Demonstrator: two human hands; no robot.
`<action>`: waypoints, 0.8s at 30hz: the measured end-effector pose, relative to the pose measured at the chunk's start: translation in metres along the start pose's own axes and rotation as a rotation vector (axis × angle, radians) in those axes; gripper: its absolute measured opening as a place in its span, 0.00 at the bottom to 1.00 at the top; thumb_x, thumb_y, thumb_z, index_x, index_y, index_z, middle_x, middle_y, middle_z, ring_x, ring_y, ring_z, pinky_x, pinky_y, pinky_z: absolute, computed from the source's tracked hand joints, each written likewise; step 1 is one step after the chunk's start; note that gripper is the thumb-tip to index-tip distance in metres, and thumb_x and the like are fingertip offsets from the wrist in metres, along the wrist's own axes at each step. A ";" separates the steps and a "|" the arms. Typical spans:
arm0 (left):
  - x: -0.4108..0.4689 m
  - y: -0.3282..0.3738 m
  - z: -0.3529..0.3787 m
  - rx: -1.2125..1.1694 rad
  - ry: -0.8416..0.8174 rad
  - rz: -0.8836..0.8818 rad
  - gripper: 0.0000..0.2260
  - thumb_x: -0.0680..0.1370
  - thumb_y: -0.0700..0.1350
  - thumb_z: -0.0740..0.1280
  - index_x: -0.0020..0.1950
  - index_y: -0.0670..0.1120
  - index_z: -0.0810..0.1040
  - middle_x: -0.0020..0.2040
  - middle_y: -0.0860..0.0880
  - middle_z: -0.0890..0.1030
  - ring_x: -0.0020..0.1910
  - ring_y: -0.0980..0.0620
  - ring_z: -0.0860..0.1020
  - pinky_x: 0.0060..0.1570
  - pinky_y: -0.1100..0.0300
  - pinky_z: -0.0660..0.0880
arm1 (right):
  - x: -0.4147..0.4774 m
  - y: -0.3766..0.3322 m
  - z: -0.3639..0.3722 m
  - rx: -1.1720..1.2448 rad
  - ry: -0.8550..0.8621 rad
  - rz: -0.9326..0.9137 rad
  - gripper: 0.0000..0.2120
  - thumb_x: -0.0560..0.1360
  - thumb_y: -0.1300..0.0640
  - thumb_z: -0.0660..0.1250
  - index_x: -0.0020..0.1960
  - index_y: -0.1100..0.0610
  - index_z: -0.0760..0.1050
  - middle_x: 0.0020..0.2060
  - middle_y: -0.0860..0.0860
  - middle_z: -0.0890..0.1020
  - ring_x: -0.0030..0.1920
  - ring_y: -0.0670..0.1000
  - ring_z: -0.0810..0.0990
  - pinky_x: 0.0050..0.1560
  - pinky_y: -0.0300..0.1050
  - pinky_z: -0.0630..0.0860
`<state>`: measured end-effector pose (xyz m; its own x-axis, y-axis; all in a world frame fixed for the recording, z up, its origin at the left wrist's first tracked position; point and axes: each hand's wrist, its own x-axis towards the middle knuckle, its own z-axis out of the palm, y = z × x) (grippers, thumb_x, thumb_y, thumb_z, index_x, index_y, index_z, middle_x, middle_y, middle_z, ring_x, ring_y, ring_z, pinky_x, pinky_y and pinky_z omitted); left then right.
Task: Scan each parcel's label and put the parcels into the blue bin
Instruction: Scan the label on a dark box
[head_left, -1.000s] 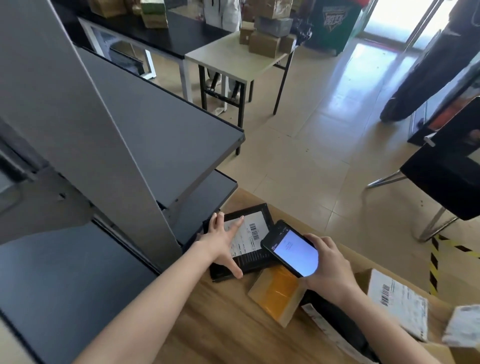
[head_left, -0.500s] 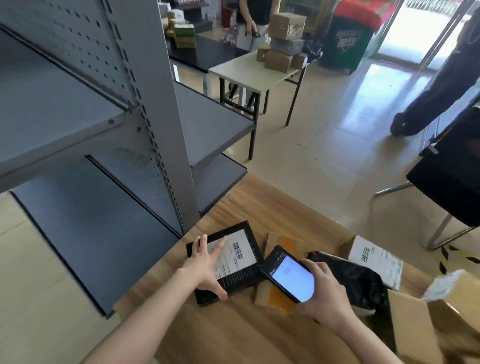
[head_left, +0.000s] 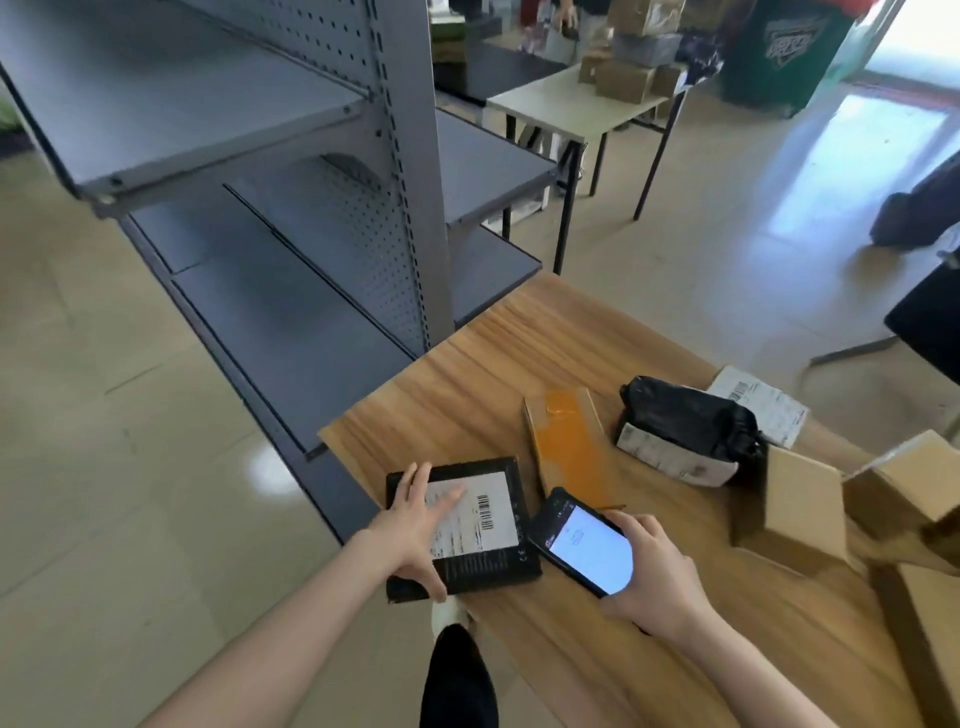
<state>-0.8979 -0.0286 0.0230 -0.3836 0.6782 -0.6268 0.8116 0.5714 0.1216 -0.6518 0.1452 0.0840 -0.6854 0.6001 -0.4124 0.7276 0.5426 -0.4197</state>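
Left hand (head_left: 415, 530), fingers spread, rests flat on the black parcel (head_left: 483, 561) on the surface (head_left: 519, 353). At the parcel's three o'clock, the right hand (head_left: 660, 577) has its fingers curled round the scanner (head_left: 587, 545).

I can't read the print on the label (head_left: 470, 535), partly covered by the left hand (head_left: 410, 535), and the cardboard boxes (head_left: 914, 493) at four o'clock blur off-frame.
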 end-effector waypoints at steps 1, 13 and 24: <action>-0.005 0.000 0.004 0.010 0.003 0.024 0.62 0.60 0.63 0.79 0.77 0.62 0.35 0.73 0.48 0.23 0.72 0.45 0.23 0.73 0.39 0.58 | -0.008 0.002 0.002 -0.019 -0.010 -0.006 0.48 0.59 0.48 0.76 0.74 0.47 0.58 0.63 0.45 0.68 0.60 0.48 0.70 0.57 0.53 0.75; 0.006 -0.014 -0.008 0.159 0.230 0.190 0.35 0.75 0.34 0.68 0.78 0.56 0.59 0.80 0.50 0.50 0.79 0.50 0.44 0.75 0.45 0.55 | -0.032 -0.017 -0.014 -0.208 0.006 0.070 0.50 0.58 0.48 0.79 0.74 0.47 0.58 0.50 0.44 0.66 0.47 0.46 0.71 0.53 0.50 0.78; 0.016 -0.048 0.001 -0.378 0.339 0.147 0.36 0.73 0.56 0.72 0.77 0.56 0.59 0.79 0.54 0.50 0.77 0.53 0.48 0.73 0.53 0.57 | -0.019 -0.055 -0.003 -0.291 0.003 0.218 0.45 0.56 0.51 0.80 0.70 0.48 0.65 0.49 0.44 0.69 0.44 0.47 0.74 0.50 0.50 0.79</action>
<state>-0.9424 -0.0456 0.0064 -0.4492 0.8395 -0.3056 0.6762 0.5430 0.4979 -0.6790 0.1054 0.1171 -0.5132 0.7218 -0.4644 0.8347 0.5456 -0.0745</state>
